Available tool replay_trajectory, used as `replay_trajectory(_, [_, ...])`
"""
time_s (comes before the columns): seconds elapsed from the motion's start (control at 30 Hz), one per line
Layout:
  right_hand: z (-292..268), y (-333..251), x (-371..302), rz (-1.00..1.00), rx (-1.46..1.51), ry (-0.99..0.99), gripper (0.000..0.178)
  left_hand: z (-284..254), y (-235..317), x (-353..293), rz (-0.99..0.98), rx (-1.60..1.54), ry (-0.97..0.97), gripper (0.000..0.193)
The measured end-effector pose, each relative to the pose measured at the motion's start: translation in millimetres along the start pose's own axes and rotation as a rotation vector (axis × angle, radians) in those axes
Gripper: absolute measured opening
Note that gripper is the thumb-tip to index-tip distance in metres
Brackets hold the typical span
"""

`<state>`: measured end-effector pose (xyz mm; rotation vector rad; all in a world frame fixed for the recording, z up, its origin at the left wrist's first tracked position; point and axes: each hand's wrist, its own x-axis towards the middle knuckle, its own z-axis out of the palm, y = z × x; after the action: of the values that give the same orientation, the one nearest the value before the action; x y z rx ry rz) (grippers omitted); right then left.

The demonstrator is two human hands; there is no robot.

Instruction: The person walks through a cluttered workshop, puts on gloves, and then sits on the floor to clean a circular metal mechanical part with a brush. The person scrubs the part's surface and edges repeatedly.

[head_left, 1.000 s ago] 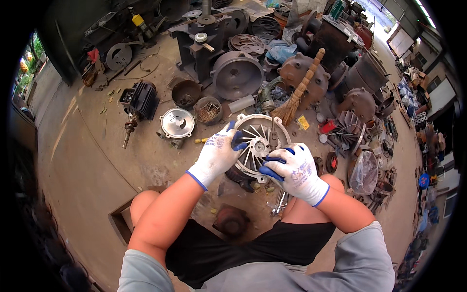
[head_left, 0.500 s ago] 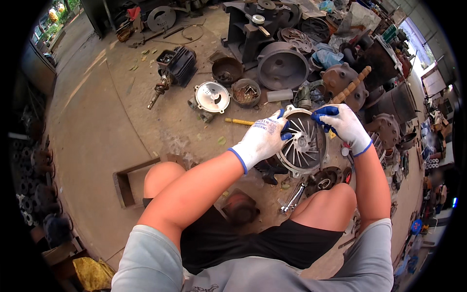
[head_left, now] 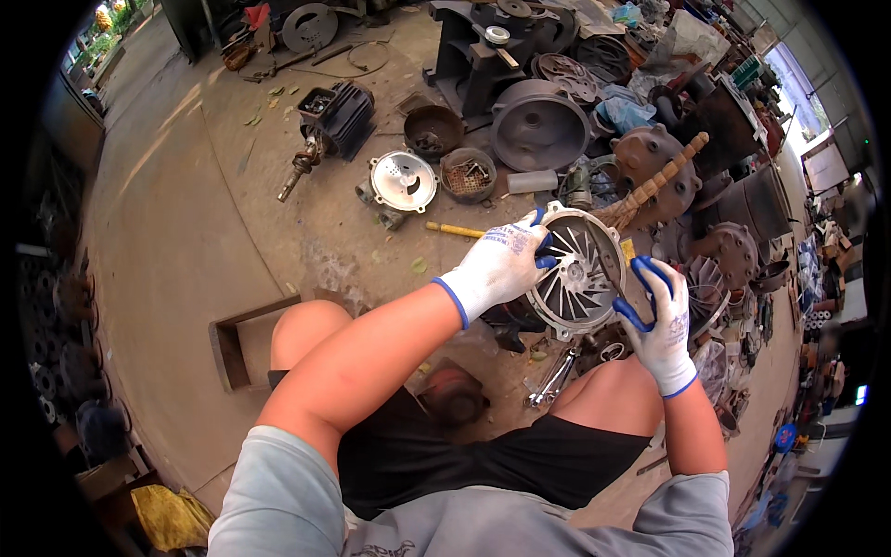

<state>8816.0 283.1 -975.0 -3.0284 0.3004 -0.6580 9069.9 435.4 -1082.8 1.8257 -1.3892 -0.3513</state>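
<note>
A round metal housing [head_left: 560,327] with lugs on its rim stands in front of me, with a finned impeller [head_left: 575,271] inside it. My left hand [head_left: 506,255], in a white glove with blue fingertips, is closed at the housing's left edge; its fingertips reach inside, beside the fins. On the other side my right hand [head_left: 664,320], gloved the same way, is held with thumb and fingers apart next to the right rim. Nothing shows between them. Whether the right thumb touches the rim I cannot tell.
A yellow-handled tool [head_left: 455,230] lies left of the housing. Beyond are a silver cover plate [head_left: 403,182], a basket of bolts [head_left: 469,176], a large grey casing [head_left: 540,128] and a brush [head_left: 650,190]. Wrenches [head_left: 555,379] lie near my right knee; a metal frame [head_left: 232,357] sits left.
My right hand has moved down from the housing's upper right to beside its right rim, and its fingers have spread apart. My left hand stays at the left edge.
</note>
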Motion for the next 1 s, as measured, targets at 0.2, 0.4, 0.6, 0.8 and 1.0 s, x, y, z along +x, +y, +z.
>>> replay_trajectory(0.2, [28, 87, 52, 0.437, 0.546, -0.275, 0.03, 2, 8, 5, -0.007, -0.01, 0.01, 0.037])
replay_trajectory(0.4, [30, 27, 109, 0.248, 0.379, -0.384, 0.026, -2, 11, 15, -0.014, 0.019, -0.028, 0.041])
replay_trajectory(0.6, [19, -36, 41, -0.037, 0.095, -0.111, 0.019, -8, 11, 14, -0.061, 0.026, -0.081, 0.05])
replay_trajectory(0.8, [7, 6, -4, 0.146, 0.07, 0.103, 0.089, -2, 7, 8, -0.087, 0.018, -0.073, 0.039])
replay_trajectory(1.0, [29, 90, 62, 0.402, 0.586, -0.199, 0.041, -3, 13, 13, -0.058, 0.005, -0.044, 0.039])
